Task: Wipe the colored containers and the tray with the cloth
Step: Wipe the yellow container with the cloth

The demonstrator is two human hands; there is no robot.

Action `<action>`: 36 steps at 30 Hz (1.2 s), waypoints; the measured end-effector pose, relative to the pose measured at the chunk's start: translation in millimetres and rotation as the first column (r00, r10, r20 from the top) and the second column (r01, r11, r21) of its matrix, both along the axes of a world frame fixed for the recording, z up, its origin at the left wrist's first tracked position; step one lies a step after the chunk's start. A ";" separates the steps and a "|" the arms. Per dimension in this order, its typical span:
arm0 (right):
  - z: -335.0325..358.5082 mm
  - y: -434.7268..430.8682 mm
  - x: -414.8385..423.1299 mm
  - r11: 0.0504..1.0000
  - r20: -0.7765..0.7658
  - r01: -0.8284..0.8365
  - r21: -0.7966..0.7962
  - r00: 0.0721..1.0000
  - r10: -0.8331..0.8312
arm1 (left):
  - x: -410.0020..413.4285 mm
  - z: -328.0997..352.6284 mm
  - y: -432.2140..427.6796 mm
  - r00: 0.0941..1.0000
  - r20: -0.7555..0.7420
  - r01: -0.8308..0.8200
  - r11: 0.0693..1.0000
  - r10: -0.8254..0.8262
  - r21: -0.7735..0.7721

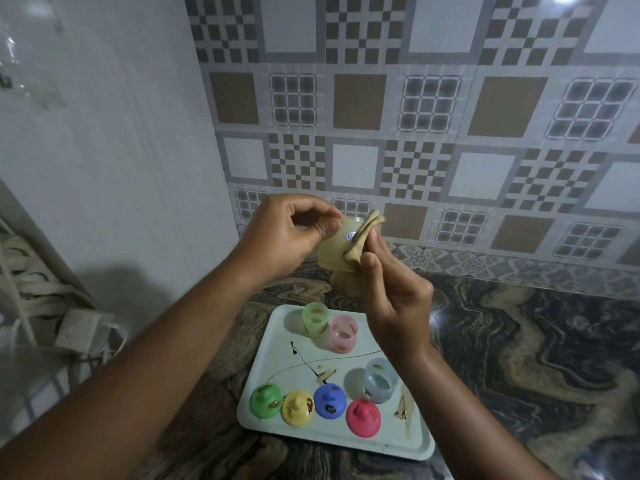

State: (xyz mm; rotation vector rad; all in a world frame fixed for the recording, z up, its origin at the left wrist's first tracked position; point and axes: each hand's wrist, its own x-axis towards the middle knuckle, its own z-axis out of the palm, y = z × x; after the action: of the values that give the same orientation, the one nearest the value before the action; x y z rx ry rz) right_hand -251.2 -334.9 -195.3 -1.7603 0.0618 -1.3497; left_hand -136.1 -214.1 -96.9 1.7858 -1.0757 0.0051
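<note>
Your left hand (280, 233) pinches yellow container (337, 245) at rim, held above tray (277, 344), tilted, mouth toward upper left. Your right hand (391, 289) presses folded cloth (362, 239) against its side, cloth's long axis running lower-left to upper-right.

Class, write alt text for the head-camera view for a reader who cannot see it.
Above a marbled counter, the left hand holds a pale yellow container while the right hand rubs it with a beige cloth. Below, a stained white tray carries green, pink and blue cups and four coloured lids.
</note>
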 end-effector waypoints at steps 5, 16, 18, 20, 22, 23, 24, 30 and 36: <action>9.7 1.6 0.9 0.942 0.030 -0.163 0.292 0.987 0.161 | 5.2 -0.2 4.0 1.000 -0.031 0.002 1.000 -0.002 -0.001; 6.1 1.2 6.8 0.958 -0.025 -0.182 0.221 0.981 0.192 | 12.2 -6.0 7.0 0.995 -0.097 0.007 0.999 -0.011 -0.051; 8.5 5.0 6.3 0.956 -0.023 -0.173 0.237 0.983 0.184 | 13.9 -7.9 6.9 0.994 -0.107 0.006 0.999 -0.011 -0.043; 11.2 6.6 6.2 0.952 -0.021 -0.168 0.255 0.984 0.179 | 16.3 -10.0 7.3 0.992 -0.124 0.012 0.999 -0.017 -0.038; 12.1 4.7 7.3 0.951 -0.031 -0.176 0.252 0.981 0.190 | 18.7 -11.9 8.1 0.990 -0.137 0.020 0.999 -0.025 -0.040; 11.8 3.2 8.3 0.951 -0.041 -0.182 0.250 0.979 0.198 | 20.1 -12.6 8.5 0.990 -0.139 0.024 0.999 -0.029 -0.043; 10.9 1.6 9.6 0.950 -0.051 -0.192 0.247 0.976 0.211 | 21.6 -13.5 8.8 0.990 -0.138 0.025 0.999 -0.031 -0.046; -2.2 -10.9 19.2 0.955 -0.134 -0.237 0.180 0.956 0.263 | 33.7 -20.6 7.3 0.985 -0.172 -0.005 0.998 -0.005 -0.058; -7.4 -15.3 31.9 0.975 -0.215 -0.210 0.068 0.952 0.220 | 52.9 -27.5 6.6 0.994 -0.109 -0.030 1.000 0.030 0.006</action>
State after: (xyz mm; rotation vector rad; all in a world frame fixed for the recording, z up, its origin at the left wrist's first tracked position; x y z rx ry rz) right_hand -219.3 -350.3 -202.7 -1.8165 0.0216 -0.9861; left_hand -83.2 -207.5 -124.4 1.7846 -0.9717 -0.0755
